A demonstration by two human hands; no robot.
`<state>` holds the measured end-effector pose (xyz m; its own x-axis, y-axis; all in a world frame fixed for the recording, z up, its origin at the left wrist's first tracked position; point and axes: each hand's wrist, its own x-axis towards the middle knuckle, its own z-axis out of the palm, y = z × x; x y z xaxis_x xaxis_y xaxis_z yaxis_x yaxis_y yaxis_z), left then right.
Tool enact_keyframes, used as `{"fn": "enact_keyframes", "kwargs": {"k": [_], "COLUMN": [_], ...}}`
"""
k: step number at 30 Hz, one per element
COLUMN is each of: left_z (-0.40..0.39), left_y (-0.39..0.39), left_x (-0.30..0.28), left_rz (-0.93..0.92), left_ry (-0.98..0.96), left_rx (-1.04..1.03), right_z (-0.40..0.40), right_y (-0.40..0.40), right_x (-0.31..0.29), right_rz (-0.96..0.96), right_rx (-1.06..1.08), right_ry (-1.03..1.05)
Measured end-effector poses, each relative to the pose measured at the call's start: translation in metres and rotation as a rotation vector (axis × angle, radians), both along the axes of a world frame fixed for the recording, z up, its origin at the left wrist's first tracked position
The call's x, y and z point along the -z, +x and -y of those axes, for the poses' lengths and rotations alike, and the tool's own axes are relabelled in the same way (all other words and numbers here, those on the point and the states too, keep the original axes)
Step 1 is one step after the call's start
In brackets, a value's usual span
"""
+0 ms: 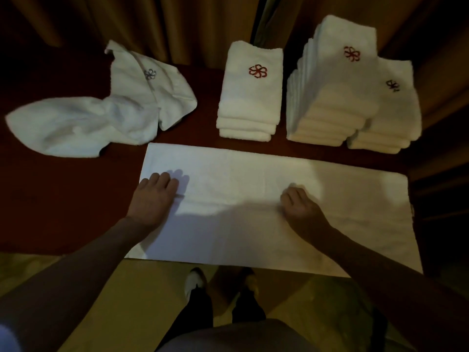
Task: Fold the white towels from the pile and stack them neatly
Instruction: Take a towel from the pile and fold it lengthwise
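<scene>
A white towel [253, 212] lies spread long and flat on the near edge of the dark red table [50, 199]. The left hand [152, 199] presses its left end with straight fingers; the right hand [299, 207] rests mid-towel, fingers curled — whether it pinches cloth, I cannot tell. Smooth outward, square the corners, then fold — 3 folded stacks [251, 97] wait beyond, with the crumpled pile [88, 123] far left.

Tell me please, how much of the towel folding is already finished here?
Done: three folded stacks stand at the back. In hand: the left hand lies flat and the right hand rests on a towel spread flat. Left: the crumpled pile at the back left.
</scene>
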<state>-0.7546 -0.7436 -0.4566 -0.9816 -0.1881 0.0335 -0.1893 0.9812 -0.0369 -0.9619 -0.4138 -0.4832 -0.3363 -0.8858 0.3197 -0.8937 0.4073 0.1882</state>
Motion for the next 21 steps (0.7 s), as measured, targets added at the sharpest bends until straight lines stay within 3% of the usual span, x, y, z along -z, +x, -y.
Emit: {"fn": "enact_keyframes", "kwargs": {"k": [21], "left_z": [0.001], "left_y": [0.019], "left_x": [0.007], "left_rz": [0.018], "left_ry": [-0.004], "left_rx": [-0.137], "right_z": [0.001], "right_y": [0.018], "right_x": [0.003], "right_rz": [0.047], "right_rx": [0.107], "right_ry": [0.0]}}
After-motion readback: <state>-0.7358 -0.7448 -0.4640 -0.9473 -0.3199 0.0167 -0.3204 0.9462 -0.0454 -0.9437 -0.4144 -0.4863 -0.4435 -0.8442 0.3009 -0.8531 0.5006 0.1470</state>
